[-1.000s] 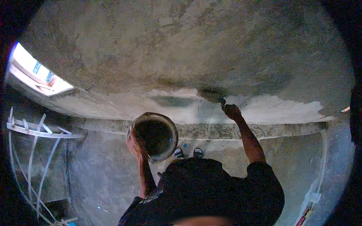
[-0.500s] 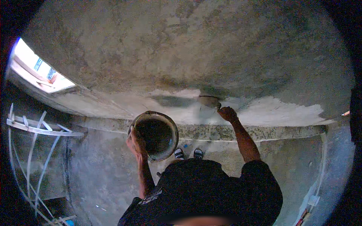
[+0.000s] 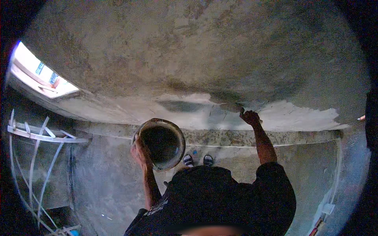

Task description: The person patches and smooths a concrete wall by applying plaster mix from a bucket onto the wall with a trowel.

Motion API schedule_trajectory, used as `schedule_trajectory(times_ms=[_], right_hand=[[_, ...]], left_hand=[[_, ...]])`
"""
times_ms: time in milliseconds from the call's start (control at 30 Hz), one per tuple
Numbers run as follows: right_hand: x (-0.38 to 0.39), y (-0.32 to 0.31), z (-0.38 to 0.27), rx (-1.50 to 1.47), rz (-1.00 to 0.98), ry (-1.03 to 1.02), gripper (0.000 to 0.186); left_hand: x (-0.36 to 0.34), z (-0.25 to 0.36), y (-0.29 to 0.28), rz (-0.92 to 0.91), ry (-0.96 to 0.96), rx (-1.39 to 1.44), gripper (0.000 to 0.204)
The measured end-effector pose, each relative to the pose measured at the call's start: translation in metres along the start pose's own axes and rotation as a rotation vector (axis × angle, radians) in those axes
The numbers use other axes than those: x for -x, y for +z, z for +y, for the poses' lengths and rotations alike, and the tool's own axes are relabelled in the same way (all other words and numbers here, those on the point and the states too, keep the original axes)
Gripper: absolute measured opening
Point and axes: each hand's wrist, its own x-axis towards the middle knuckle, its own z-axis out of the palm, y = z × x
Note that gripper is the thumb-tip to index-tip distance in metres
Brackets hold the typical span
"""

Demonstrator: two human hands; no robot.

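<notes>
My left hand (image 3: 141, 152) grips the left side of a round bucket (image 3: 180, 138), its dark inside facing up; the contents are too dark to make out. Farther right, my right hand (image 3: 251, 117) is closed round the handle of a trowel (image 3: 233, 106). The trowel's dark blade lies against the wall (image 3: 189, 51), pointing left. Around it the grey, mottled surface meets a pale, whitish band (image 3: 297, 115) with ragged edges. A darker grey patch (image 3: 183, 106) shows left of the blade.
A bright window opening (image 3: 39, 74) is at the far left. Below it stands a frame of pale poles (image 3: 47, 137). A low ledge (image 3: 220, 138) runs along the wall's foot. My sandalled feet (image 3: 208, 160) stand on the concrete floor. A pale object (image 3: 328, 208) lies at the lower right.
My right hand and the trowel have moved right and slightly down along the wall. Grey now covers some of the pale band where the blade was. The bucket has barely shifted.
</notes>
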Motion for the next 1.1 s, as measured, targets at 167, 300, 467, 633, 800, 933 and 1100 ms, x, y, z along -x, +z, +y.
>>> schedule_trajectory(times_ms=[167,300,467,633,800,933,1100], right_hand=[[-0.004,-0.025,-0.011,-0.034,-0.051,0.025,0.021],[-0.022,-0.029,-0.007,0.021,-0.064,-0.031,0.02],[-0.071,-0.036,-0.038,-0.177,-0.124,0.075,0.023],[-0.065,0.009,-0.055,-0.113,-0.088,0.152,0.026],[-0.009,0.022,-0.049,0.081,-0.131,0.123,0.026],[0.003,-0.006,-0.036,0.353,0.024,-0.02,0.026],[-0.029,-0.055,-0.022,0.036,-0.042,0.006,0.032]], left_hand=[[-0.007,-0.007,-0.009,-0.009,0.047,-0.012,0.036],[-0.014,-0.011,-0.003,-0.046,0.08,-0.101,0.038],[-0.017,-0.014,-0.001,-0.032,-0.068,-0.029,0.038],[-0.015,-0.011,0.0,-0.046,-0.059,-0.036,0.037],[-0.011,-0.005,0.006,-0.068,-0.004,-0.03,0.036],[-0.02,-0.017,0.006,-0.123,0.046,0.114,0.036],[-0.023,-0.026,0.006,-0.104,-0.018,0.053,0.037]])
